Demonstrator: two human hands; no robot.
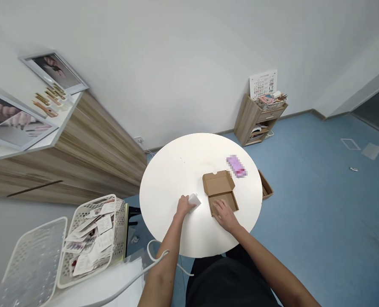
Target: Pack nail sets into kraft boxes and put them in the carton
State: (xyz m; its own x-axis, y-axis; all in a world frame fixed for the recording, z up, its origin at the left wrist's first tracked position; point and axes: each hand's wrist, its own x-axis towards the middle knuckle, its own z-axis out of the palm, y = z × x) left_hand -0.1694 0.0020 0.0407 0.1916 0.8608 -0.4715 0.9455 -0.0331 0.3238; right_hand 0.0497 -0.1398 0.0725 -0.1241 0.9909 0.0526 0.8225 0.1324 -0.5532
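White plastic fills the curl of your left hand, which is closed around a small, smooth white plastic block, its fingers wrapped over the near side and the block's pale corner showing past them. Whether the block is a charger or something else is too small to tell. With you at six o'clock, that hand sits at about eight o'clock on the round white table, whose top is matte and unmarked but for a few faint specks.

Your right hand is open, fingers spread and lying on the near edge of a kraft cardboard mailer box; it presses on the box rather than gripping it. The box stands open just right of the table's centre, its corrugated lid folded up and back at twelve o'clock, with a small notched tab on its edge, and its shallow tray toward you. At about two o'clock, a pink packet lies flat, too blurred to read.

At eight o'clock beyond the table, a white lattice plastic basket holds loose printed cards. A white cable curves past your left forearm. Past the table's far rim, a wooden drawer unit stands on the blue floor at one o'clock.
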